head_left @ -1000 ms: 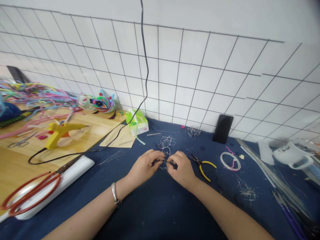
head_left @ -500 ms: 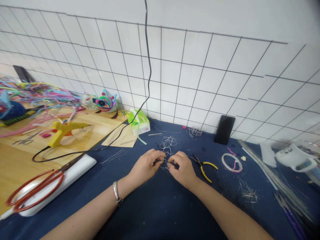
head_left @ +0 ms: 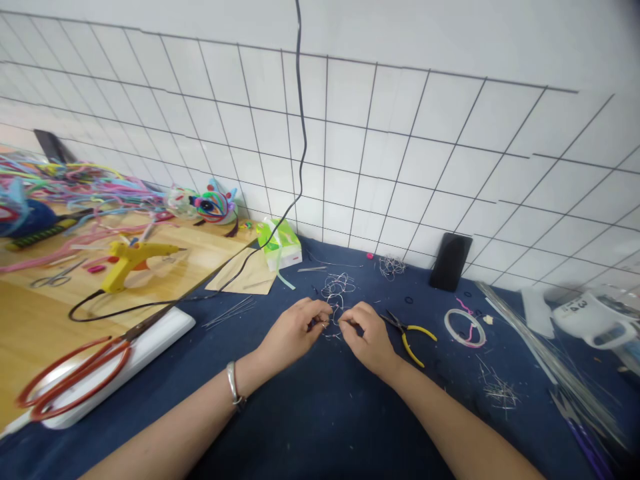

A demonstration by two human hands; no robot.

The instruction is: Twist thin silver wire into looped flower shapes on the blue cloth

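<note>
Your left hand (head_left: 295,331) appears to pinch the thin silver looped wire (head_left: 338,305) between your hands above the dark blue cloth (head_left: 320,413), right hand (head_left: 369,337) grip indeterminable; upper loops formed, lower part apparently unfinished.

You've got pliers (head_left: 402,327) just right of your right hand (head_left: 370,337), glue gun (head_left: 119,271) way left, phone (head_left: 451,262) by the back wall (head_left: 350,143).

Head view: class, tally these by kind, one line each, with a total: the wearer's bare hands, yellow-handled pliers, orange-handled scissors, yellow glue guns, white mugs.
Bare hands, left hand and right hand: 2
Yellow-handled pliers: 1
Orange-handled scissors: 1
Yellow glue gun: 1
White mug: 1
Total: 6
</note>
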